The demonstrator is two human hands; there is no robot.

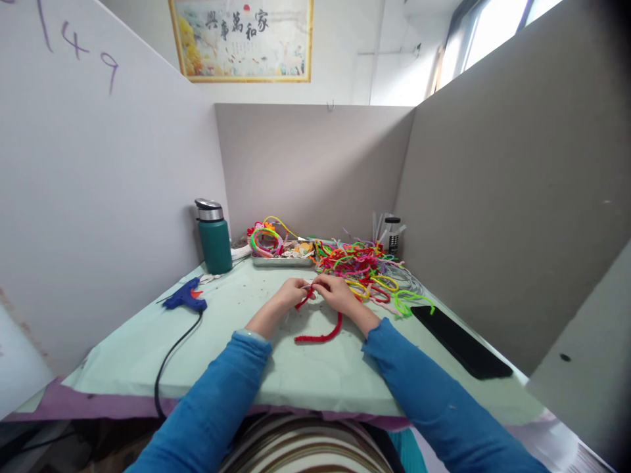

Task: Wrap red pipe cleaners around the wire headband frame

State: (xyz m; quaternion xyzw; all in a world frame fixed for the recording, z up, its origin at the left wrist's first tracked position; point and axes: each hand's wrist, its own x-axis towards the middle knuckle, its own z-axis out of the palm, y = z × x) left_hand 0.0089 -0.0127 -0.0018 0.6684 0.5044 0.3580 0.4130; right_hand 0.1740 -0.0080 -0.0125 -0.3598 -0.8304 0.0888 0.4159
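Observation:
Over the middle of the table my left hand (pixel 292 293) and my right hand (pixel 335 293) meet, fingertips almost touching. Both pinch a red pipe cleaner (pixel 304 299), whose short end hangs down between them. A thin pale strip shows at my left fingertips; I cannot make out what it is. Another length of red pipe cleaner (pixel 318 339) lies curved on the cloth below my right hand. My right wrist hides whether it joins the held piece.
A blue glue gun (pixel 185 297) with a black cord and a green bottle (pixel 215 242) are at left. Behind my hands stand a metal tray (pixel 280 262) of craft pieces and a tangled pile of coloured pipe cleaners (pixel 350 256). A black phone-like slab (pixel 461 341) lies right. Grey partitions (pixel 315 164) enclose the table.

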